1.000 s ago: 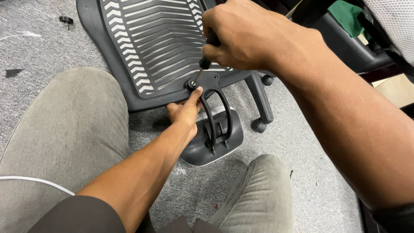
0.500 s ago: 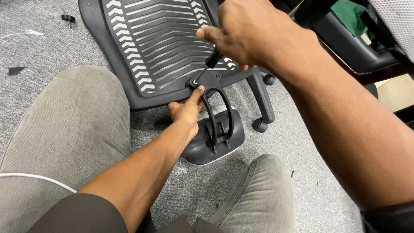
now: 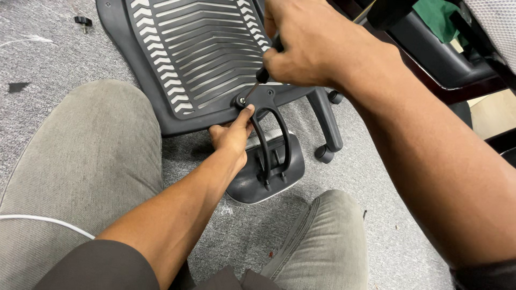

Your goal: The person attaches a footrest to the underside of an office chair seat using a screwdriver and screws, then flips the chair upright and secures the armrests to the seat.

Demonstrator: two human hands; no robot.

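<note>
The right hand (image 3: 309,48) is clenched around a screwdriver (image 3: 257,81), whose long axis slants from upper right down to lower left, tip pointing at a screw (image 3: 242,100) on the black bracket (image 3: 267,115). Most of the handle is hidden inside the fist. The left hand (image 3: 231,137) pinches the bracket's edge just below the screw, against the slotted chair back (image 3: 199,53) lying on the carpet (image 3: 48,59). The chair back's top is cut off by the frame.
</note>
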